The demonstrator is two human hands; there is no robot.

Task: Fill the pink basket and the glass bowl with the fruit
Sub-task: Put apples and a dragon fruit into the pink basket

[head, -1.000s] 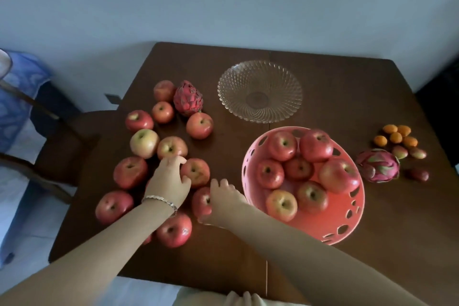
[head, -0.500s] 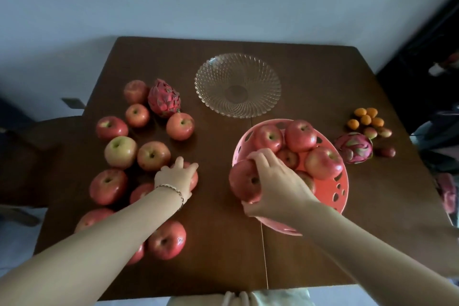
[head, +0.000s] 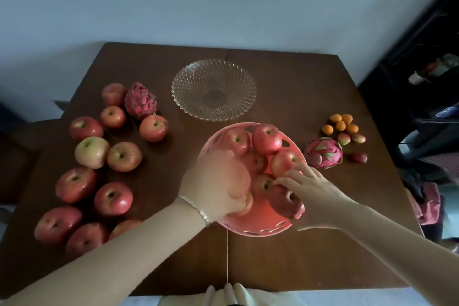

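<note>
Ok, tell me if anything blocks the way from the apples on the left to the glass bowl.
Nothing visible does. The glass bowl is empty, and bare table lies between it and the loose apples. The red dragon fruit sits left of the bowl, beside that path.

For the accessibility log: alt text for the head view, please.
Both hands are in the pink basket of apples: the left hand closed over one, the right hand on a dark red apple. The glass bowl behind is empty; more apples lie left.
</note>
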